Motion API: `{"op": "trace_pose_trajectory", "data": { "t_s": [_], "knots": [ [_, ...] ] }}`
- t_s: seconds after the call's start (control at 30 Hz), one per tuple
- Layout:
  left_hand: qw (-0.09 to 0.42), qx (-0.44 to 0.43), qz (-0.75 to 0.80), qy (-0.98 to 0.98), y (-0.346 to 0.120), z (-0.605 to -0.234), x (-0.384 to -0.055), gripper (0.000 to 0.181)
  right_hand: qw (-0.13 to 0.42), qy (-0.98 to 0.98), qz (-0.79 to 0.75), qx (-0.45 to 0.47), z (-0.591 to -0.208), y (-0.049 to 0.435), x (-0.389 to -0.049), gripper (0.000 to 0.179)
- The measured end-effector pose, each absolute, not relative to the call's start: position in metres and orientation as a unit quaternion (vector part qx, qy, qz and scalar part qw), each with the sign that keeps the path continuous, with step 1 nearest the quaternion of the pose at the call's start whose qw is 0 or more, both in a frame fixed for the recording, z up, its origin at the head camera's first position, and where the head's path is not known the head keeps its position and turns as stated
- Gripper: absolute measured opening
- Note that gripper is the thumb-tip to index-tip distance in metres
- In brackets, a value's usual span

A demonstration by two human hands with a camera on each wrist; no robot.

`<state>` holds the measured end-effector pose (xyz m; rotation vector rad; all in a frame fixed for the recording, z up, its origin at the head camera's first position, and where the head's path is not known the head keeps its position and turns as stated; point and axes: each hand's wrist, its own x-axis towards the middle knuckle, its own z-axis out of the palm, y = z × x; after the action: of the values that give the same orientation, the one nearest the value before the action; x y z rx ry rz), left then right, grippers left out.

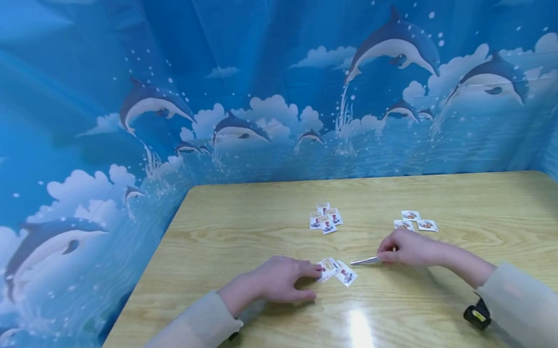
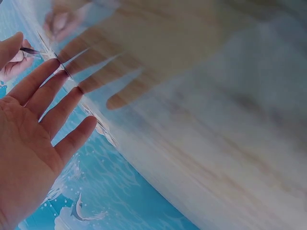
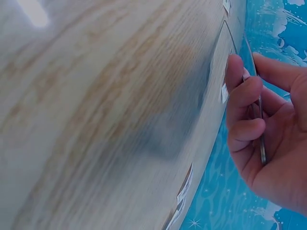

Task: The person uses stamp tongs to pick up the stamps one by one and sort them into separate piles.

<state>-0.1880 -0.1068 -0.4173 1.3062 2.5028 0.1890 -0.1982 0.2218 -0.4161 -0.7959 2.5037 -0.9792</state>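
Observation:
My left hand lies low over the table with its fingers stretched out. Its fingertips touch a small pile of white picture cards. Beside that pile a single card lies at an angle, partly overlapping it. From the right, my right hand grips a pair of metal tweezers, its tips pointing left, close to the angled card. In the right wrist view the tweezers run across the palm under curled fingers, their two arms spread apart.
Several similar cards overlap in a cluster farther back. More cards lie behind my right hand. The wood-grain table ends at a blue dolphin-print curtain at the back and left.

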Motion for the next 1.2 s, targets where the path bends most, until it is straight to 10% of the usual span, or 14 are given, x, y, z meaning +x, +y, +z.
{"op": "trace_pose_trajectory", "data": {
  "t_s": [1.2],
  "knots": [
    [0.149, 0.457, 0.063, 0.875, -0.107, -0.414, -0.184, 0.050, 0.173, 0.891, -0.309, -0.285, -0.418, 0.209, -0.195, 0.010]
  ]
}}
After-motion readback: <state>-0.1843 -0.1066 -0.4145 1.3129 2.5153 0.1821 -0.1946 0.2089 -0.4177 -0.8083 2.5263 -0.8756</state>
